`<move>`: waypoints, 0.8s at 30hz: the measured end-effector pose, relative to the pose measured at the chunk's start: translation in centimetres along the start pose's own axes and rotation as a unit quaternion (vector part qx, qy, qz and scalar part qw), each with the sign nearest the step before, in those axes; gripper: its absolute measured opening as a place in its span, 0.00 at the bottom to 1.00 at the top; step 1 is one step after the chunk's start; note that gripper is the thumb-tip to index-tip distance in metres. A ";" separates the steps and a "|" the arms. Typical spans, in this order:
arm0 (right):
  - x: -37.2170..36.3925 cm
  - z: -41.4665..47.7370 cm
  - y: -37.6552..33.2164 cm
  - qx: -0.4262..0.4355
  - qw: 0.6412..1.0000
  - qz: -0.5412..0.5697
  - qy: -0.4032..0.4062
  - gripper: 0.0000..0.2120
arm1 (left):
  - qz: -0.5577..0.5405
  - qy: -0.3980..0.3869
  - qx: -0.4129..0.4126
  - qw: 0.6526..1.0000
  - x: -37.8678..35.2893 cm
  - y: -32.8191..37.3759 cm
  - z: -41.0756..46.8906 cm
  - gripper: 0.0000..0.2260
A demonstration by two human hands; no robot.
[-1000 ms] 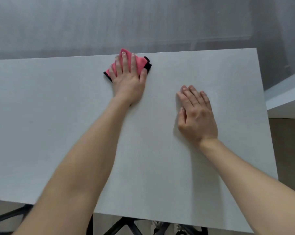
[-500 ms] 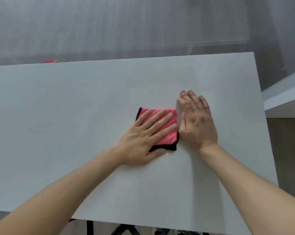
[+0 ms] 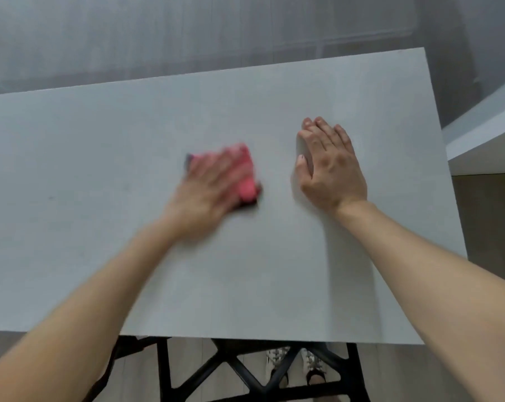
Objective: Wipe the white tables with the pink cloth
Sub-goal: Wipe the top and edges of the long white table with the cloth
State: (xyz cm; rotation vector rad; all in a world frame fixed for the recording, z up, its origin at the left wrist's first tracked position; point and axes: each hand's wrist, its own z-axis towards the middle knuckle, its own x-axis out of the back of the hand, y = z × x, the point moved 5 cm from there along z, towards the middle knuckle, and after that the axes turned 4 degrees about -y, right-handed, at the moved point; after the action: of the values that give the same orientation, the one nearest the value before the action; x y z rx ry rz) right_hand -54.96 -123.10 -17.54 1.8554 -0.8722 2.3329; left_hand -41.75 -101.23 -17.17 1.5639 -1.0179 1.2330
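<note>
— Grey wall (image 3: 187, 33) runs behind, and below it the white counter (image 3: 100, 198) fills most of the head view. Where is your cloth?
— Your pink cloth (image 3: 247, 172) lies near the middle of that counter, under your left hand (image 3: 208, 195). Both are smeared by motion blur, so the cloth's dark edge shows only in scraps.
— How does that hand sit?
— Flat, as far as the blur lets you tell: fingers stretched out over the cloth and pressing it to the top, not curled round it.
— And your right hand (image 3: 331, 166)?
— Palm-down on the bare counter, to the right of the cloth and apart from it, fingers straight and close together. It holds nothing.
— Anything else?
— A second white counter (image 3: 483, 140) juts in at the right edge. Past the near edge you see a black frame (image 3: 239, 369) and shoes (image 3: 309, 361) on the wooden floor (image 3: 489, 221).
</note>
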 end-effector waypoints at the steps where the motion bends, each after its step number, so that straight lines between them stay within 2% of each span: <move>1: 0.0 0.0 0.0 -0.001 1.000 -0.002 -0.002 0.27 | -0.005 0.017 0.117 0.993 0.9 -3.8 1.7 0.27; 3: 0.0 0.0 0.0 -0.008 1.000 -0.008 -0.008 0.27 | -0.041 0.042 0.293 0.954 1.2 -6.6 3.3 0.31; 4: 0.0 0.0 0.1 -0.010 1.000 -0.013 -0.011 0.28 | -0.044 0.057 0.325 0.943 0.7 -4.4 3.1 0.32; 5: 0.0 0.1 0.0 -0.010 1.000 -0.018 -0.013 0.28 | -0.037 0.061 0.307 0.949 0.2 -0.5 2.2 0.32; 6: 0.2 0.1 0.0 -0.008 1.000 -0.020 -0.014 0.29 | -0.028 0.047 0.233 0.971 -0.4 4.6 0.3 0.31; 7: 0.3 0.1 0.0 -0.007 1.000 -0.018 -0.016 0.29 | -0.028 0.021 0.120 0.992 -1.2 9.3 -2.5 0.31; 8: 0.4 0.1 -0.1 -0.009 1.000 -0.016 -0.019 0.29 | -0.027 -0.015 0.012 0.999 -2.0 12.5 -5.7 0.30; 9: 0.4 0.0 0.0 -0.012 1.000 -0.014 -0.020 0.29 | -0.015 -0.034 -0.070 0.997 -2.1 13.3 -8.0 0.30; 10: 0.4 -0.1 0.0 -0.014 1.000 -0.012 -0.023 0.30 | -0.012 -0.031 -0.112 0.993 -1.9 11.5 -8.6 0.29; 11: 0.4 0.0 0.1 -0.015 1.000 -0.012 -0.025 0.30 | -0.005 -0.018 -0.094 0.995 -1.7 8.3 -8.1 0.28; 12: 0.3 0.0 0.1 -0.015 1.000 -0.011 -0.026 0.30 | -0.008 -0.005 -0.019 1.000 -1.4 4.3 -7.2 0.28; 14: 0.3 -0.2 0.0 -0.016 0.999 -0.011 -0.026 0.30 | -0.021 0.018 0.197 0.980 -0.5 -2.8 -5.2 0.31; 16: 0.4 -0.3 -0.3 -0.016 0.999 -0.017 -0.042 0.30 | -0.055 0.033 0.339 0.939 -1.4 -3.2 -4.6 0.34; 17: 0.6 -0.5 -0.5 -0.016 0.998 -0.020 -0.061 0.30 | -0.051 0.046 0.354 0.933 -1.9 -0.5 -4.6 0.34; 18: 1.1 -1.0 -0.7 -0.016 0.996 -0.022 -0.085 0.30 | -0.044 0.045 0.328 0.943 -2.5 3.5 -4.9 0.34; 19: 1.7 -2.0 -0.9 -0.015 0.994 -0.021 -0.109 0.30 | -0.038 0.038 0.267 0.962 -3.0 8.0 -5.7 0.33; 21: 3.3 -5.7 -0.3 -0.007 0.991 -0.024 -0.130 0.27 | -0.023 -0.007 0.080 0.996 -4.0 16.4 -8.6 0.32; 23: 5.3 -10.4 2.6 -0.014 0.993 -0.048 -0.107 0.25 | 0.003 -0.037 -0.090 0.995 -3.7 18.7 -9.6 0.31; 24: 6.3 -12.5 4.6 -0.035 0.993 -0.057 -0.093 0.24 | 0.013 -0.033 -0.121 0.992 -3.5 17.4 -8.4 0.30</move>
State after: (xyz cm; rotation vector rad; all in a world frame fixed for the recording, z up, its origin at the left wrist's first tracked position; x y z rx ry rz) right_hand -69.57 -123.37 -15.27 2.0589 -0.8282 2.0623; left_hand -61.07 -97.80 -17.04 1.4139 -1.1858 1.0380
